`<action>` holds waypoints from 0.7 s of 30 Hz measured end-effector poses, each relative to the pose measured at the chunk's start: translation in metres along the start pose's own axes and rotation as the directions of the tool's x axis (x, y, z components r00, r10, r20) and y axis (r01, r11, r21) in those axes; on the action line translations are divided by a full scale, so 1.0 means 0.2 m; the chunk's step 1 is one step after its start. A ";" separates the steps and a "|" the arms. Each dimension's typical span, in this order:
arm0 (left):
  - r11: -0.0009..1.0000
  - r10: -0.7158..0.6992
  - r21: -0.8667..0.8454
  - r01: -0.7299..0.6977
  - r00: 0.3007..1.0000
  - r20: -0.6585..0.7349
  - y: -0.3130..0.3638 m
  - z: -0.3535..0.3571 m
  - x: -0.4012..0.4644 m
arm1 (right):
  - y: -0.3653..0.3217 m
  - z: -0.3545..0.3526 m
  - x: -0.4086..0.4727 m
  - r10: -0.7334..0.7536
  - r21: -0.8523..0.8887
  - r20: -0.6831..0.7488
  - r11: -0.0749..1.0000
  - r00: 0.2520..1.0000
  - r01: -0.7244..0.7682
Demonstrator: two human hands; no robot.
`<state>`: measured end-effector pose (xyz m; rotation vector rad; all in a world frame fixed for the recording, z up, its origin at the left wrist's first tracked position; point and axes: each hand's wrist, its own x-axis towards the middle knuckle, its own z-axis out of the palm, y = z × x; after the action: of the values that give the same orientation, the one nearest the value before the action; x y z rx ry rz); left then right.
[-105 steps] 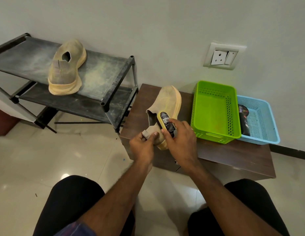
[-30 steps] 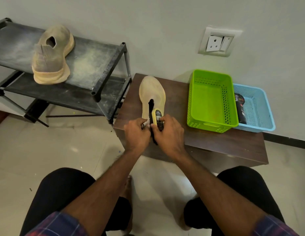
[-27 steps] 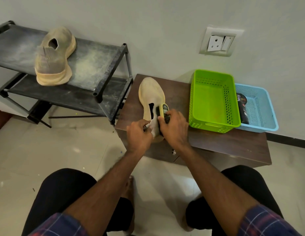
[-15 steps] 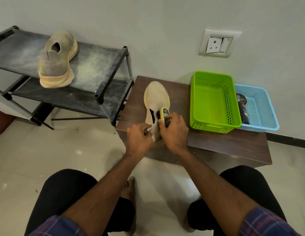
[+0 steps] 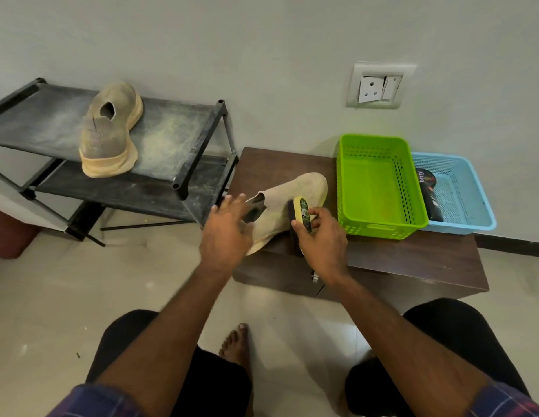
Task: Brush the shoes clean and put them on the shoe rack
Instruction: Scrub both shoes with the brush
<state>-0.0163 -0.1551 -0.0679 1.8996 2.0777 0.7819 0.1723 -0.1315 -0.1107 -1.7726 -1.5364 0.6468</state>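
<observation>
A dusty beige slip-on shoe point(image 5: 295, 194) lies tilted on the dark brown low table point(image 5: 412, 257), its toe pointing toward the green basket and its heel hanging over the table's front-left edge. My right hand point(image 5: 322, 239) grips a yellow-backed shoe brush point(image 5: 302, 209), bristles against the shoe's side. My left hand point(image 5: 227, 233) hovers at the shoe's heel with fingers spread, hiding part of the collar. The matching shoe point(image 5: 108, 133) rests on the top shelf of the black shoe rack point(image 5: 178, 136) to the left.
A green plastic basket point(image 5: 379, 227) and a blue one point(image 5: 469, 188) holding a black polish container point(image 5: 429, 191) sit on the table's right half. A wall socket point(image 5: 378, 85) is above them. My knees and a bare foot are below, over tiled floor.
The shoe has turned from toe-away to lying slantwise, toe toward the green basket. My left hand let go of the heel and opened. The brush stays on the shoe.
</observation>
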 end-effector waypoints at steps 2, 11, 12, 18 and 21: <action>0.967 0.174 0.174 -0.189 0.980 0.098 0.07 0.06 0.00 | 0.00 0.00 0.00 -0.019 -0.001 -0.015 1.000 1.000 0.019; 0.941 -0.082 0.337 0.031 0.987 0.138 0.07 0.17 0.22 | -0.07 0.06 0.00 -0.229 -0.122 -0.014 0.966 0.973 0.226; 0.922 -0.092 0.386 0.034 0.987 0.133 0.08 0.19 0.22 | -0.07 0.09 0.00 -0.235 -0.165 0.023 0.958 0.972 0.236; 0.915 -0.054 0.402 0.018 0.996 0.078 0.04 0.24 0.22 | 0.00 0.10 0.18 -0.017 -0.295 -0.021 0.955 1.000 0.010; 0.943 -0.098 0.325 0.076 0.994 0.051 0.03 0.22 0.20 | -0.04 0.06 0.18 -0.065 -0.267 -0.074 0.963 0.995 0.043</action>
<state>0.0053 -0.1050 -0.0934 1.9394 2.3464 0.3683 0.1650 -0.0931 -0.1096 -1.9184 -1.6705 0.3479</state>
